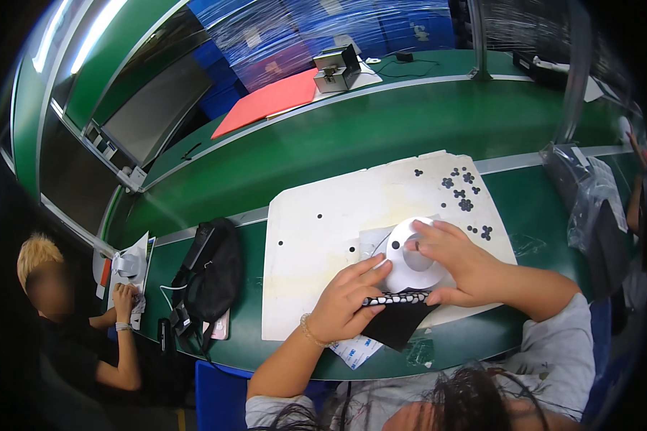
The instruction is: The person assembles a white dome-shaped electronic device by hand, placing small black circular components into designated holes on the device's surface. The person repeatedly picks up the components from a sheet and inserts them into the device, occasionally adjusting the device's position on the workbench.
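Note:
Both hands are working close together over a white board point(302, 287). My right hand point(460, 262) has its fingers curled over a white ring-shaped piece point(408, 273) with a black dot on its face. My left hand point(349, 298) is closed at the left end of a black piece point(399, 327) with a black-and-white patterned edge, just below the ring. My right thumb lies by the other end of that edge. Under the ring's upper left lies a greyish translucent sheet point(372, 241). A white sheet with blue print point(356, 350) sticks out below my left hand.
Small black round pads point(466, 205) lie in clusters on the board's right side. Left of the board lies a black bag point(219, 269). Plastic-wrapped items point(589, 190) lie at the right. A metal box point(336, 70) stands on the far shelf. A co-worker point(79, 330) sits at the left.

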`<state>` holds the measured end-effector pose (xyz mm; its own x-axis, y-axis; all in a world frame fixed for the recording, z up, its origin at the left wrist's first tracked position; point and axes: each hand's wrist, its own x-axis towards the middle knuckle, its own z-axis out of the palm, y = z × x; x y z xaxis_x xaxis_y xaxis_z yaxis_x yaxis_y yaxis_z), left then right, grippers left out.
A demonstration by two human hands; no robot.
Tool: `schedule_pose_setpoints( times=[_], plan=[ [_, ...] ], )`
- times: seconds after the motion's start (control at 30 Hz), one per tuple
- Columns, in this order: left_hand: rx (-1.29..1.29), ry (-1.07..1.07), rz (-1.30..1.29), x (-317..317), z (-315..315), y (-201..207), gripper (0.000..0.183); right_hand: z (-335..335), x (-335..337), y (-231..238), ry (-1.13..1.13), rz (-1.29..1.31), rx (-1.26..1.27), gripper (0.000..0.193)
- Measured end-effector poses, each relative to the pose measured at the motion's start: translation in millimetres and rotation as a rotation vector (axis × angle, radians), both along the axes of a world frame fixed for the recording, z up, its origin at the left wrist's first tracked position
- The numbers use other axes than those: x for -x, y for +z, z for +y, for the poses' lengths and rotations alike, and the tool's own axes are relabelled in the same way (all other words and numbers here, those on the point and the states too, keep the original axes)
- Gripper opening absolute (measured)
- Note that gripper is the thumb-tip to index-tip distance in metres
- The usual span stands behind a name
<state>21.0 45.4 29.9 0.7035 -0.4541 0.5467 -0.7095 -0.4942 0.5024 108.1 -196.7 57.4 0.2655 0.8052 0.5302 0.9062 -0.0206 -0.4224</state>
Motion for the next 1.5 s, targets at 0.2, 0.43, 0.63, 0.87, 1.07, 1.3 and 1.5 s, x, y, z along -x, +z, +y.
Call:
schedule_pose_setpoints(
  times=[0.2,0.43,0.63,0.87,1.07,1.3,1.5],
  plan=[
    [0.013,-0.015,-0.024,-3,-1,-4,0.012,-3,8,-15,-0.065,0.175,-0.17,0.011],
    [0.013,0.015,-0.036,0,-2,-4,0.012,4,7,-12,-0.068,0.222,-0.05,0.012],
    [0.01,0.026,-0.038,0,-3,-5,0.011,6,7,-13,-0.082,0.216,-0.045,0.014],
    [0.013,0.023,-0.054,-1,-3,-5,0.011,6,8,-14,-0.087,0.162,-0.051,0.013],
    [0.02,0.029,-0.047,0,-3,-4,0.011,4,7,-23,-0.137,-0.037,-0.069,0.01],
    [0.016,0.016,-0.046,-3,-5,-3,0.013,-1,-2,-42,-0.175,-0.454,-0.148,0.01],
    [0.004,0.006,-0.048,-1,-1,-3,0.015,0,0,-42,-0.184,-0.467,-0.085,0.012]
  ],
)
